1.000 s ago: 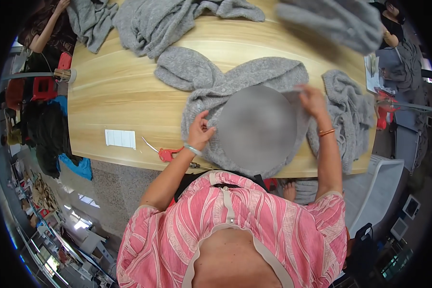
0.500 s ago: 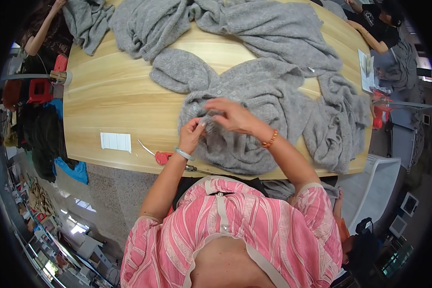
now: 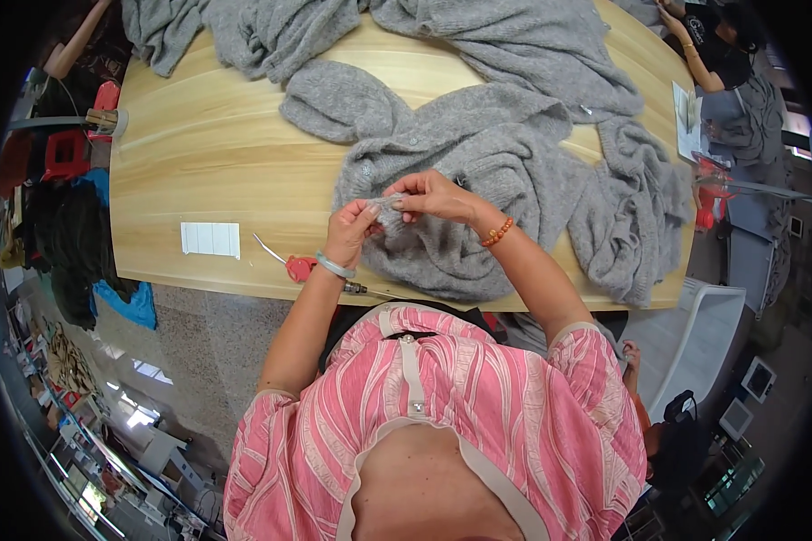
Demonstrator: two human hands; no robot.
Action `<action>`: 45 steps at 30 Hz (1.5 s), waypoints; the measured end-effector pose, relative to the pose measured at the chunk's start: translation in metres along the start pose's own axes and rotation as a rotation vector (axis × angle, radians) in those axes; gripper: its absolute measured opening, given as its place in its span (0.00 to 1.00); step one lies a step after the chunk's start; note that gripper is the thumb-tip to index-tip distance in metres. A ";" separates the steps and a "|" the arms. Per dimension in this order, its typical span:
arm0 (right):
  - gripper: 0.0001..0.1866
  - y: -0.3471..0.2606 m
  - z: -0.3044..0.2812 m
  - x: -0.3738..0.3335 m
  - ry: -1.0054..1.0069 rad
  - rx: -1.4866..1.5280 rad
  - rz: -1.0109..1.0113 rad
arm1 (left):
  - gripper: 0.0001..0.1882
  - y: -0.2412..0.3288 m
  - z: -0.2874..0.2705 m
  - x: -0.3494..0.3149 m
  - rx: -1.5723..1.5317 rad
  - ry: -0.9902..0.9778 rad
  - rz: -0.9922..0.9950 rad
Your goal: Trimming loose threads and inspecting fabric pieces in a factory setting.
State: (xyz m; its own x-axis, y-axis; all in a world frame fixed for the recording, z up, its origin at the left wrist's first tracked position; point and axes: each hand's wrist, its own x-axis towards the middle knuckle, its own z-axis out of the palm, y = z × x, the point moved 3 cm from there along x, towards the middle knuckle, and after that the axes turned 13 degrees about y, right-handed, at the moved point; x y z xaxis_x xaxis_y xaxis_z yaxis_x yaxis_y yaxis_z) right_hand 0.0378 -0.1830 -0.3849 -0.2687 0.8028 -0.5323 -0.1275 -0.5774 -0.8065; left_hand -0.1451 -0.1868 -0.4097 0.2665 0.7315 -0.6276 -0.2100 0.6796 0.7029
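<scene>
A fuzzy grey knit cardigan [image 3: 478, 180] lies bunched on the wooden table in front of me, with small buttons along one edge. My left hand [image 3: 350, 231] pinches a fold of its knit between thumb and fingers. Close beside it, my right hand [image 3: 431, 198] is closed on the same bit of fabric, fingertips nearly meeting the left ones. Whether a needle or thread is between the fingertips is too small to tell. Next to my left wrist lies a red-handled tool [image 3: 299, 268] with a thin pale end.
More grey knit garments [image 3: 505, 45] are heaped along the far side of the table [image 3: 189, 171]. A white label sheet [image 3: 210, 240] lies at the left. Co-workers sit at the far corners; a white bin [image 3: 695, 343] stands at the right.
My right hand has come down from above the cardigan and closed on the fabric beside my left hand. The whole view has shifted slightly, with the table sitting higher.
</scene>
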 end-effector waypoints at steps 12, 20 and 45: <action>0.12 -0.012 0.027 -0.023 0.482 -0.536 -0.504 | 0.06 0.031 0.021 -0.030 0.738 0.141 0.889; 0.18 -0.021 0.035 -0.049 0.504 -0.531 -0.924 | 0.14 0.061 0.047 -0.065 0.851 0.006 1.435; 0.11 0.001 0.024 -0.032 0.397 -0.618 -0.527 | 0.09 0.021 0.013 0.068 1.045 0.433 0.774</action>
State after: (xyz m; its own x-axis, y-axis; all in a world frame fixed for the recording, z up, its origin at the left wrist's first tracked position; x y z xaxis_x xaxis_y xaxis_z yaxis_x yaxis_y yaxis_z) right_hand 0.0237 -0.2131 -0.3627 0.0426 0.9990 -0.0121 0.4258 -0.0291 -0.9044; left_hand -0.1189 -0.1240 -0.4334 0.0535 0.9914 0.1191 0.6824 -0.1234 0.7205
